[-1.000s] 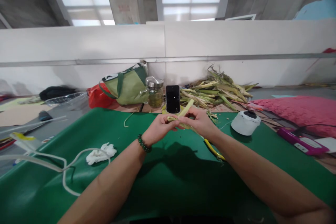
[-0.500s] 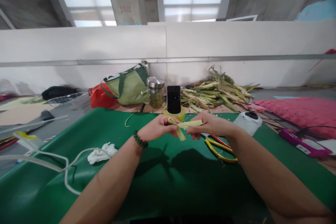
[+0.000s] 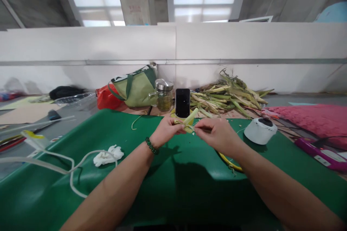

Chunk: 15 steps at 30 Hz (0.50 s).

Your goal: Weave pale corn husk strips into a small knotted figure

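Above the green mat [image 3: 130, 202], my left hand [image 3: 167, 129] pinches a pale yellow-green strip of corn husk [image 3: 191, 115], folded on itself, with one flat end sticking up to the right. My right hand [image 3: 215, 133] has its fingertips pressed together at the husk's lower right edge; the exact grip is partly hidden. Under my right forearm lies a yellow-handled tool [image 3: 227, 161], mostly covered. Right behind the husk, a black phone [image 3: 182, 103] stands upright in a yellow holder.
Behind are a husk pile [image 3: 230, 94], a lidded glass mug [image 3: 164, 95] and a green bag [image 3: 138, 88]. A white spool [image 3: 258, 133] stands right of my hand. Crumpled tissue [image 3: 108, 156] and a white cable [image 3: 72, 173] lie left. A purple device [image 3: 318, 155] sits far right.
The husk has turned, so its free end points up instead of sideways. My right hand has shifted to its lower edge and now covers more of the yellow-handled tool. The view swung slightly left.
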Each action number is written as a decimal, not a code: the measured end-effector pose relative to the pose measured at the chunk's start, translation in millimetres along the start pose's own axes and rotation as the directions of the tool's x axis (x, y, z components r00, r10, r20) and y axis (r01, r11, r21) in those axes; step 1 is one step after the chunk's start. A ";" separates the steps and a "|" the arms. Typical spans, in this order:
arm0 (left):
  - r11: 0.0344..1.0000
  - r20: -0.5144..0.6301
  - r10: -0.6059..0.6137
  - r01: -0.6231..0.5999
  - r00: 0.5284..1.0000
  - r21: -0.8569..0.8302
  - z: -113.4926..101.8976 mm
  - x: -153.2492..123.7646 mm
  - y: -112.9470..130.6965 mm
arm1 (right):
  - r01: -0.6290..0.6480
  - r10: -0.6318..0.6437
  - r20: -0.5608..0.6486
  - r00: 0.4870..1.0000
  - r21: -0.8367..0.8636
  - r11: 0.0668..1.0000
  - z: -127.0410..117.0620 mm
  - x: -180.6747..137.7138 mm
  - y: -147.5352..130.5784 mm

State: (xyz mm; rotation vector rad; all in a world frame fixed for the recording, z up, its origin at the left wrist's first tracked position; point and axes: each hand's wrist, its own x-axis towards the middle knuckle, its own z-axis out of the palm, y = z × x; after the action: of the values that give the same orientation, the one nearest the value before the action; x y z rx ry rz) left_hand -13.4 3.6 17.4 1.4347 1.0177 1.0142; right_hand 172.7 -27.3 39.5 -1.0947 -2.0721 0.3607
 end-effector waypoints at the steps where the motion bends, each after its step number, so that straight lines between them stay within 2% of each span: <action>1: 1.000 -0.021 0.009 -0.009 1.000 -0.010 2.1 -1.0 0.8 | 0.010 -0.010 0.008 1.000 0.006 1.000 1.5 -1.8 -3.4; 3: 0.999 -0.037 0.036 -0.037 0.999 -0.027 5.3 -3.5 3.1 | -0.013 -0.001 0.096 0.995 0.142 0.990 2.3 -1.8 -5.7; 6: 0.996 -0.009 0.045 -0.046 0.999 -0.081 7.0 -6.4 6.4 | -0.100 -0.037 0.274 0.961 0.468 0.878 0.5 5.4 2.3; 7: 0.994 0.003 0.035 -0.035 0.999 -0.108 7.0 -6.8 7.0 | -0.090 -0.051 0.261 0.964 0.499 0.862 0.6 8.1 6.6; 9: 0.987 0.021 0.003 0.000 1.000 -0.159 6.9 -6.9 7.2 | 0.023 -0.106 0.170 0.980 0.428 0.904 3.3 11.8 14.5; 12: 0.971 0.032 -0.034 0.041 0.999 -0.237 7.8 -6.3 5.9 | 0.208 -0.208 -0.012 0.978 0.145 0.967 12.4 11.5 20.0; 15: 0.952 0.064 -0.038 0.056 0.997 -0.302 10.2 -6.6 4.6 | 0.266 -0.265 -0.165 0.950 -0.016 0.964 19.8 8.3 19.1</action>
State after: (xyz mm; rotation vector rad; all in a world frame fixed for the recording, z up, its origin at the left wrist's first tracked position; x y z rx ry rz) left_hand -5.2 -5.9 20.8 1.1735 0.8099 1.0391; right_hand 166.5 -7.4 19.6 -0.7979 -2.0330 0.1370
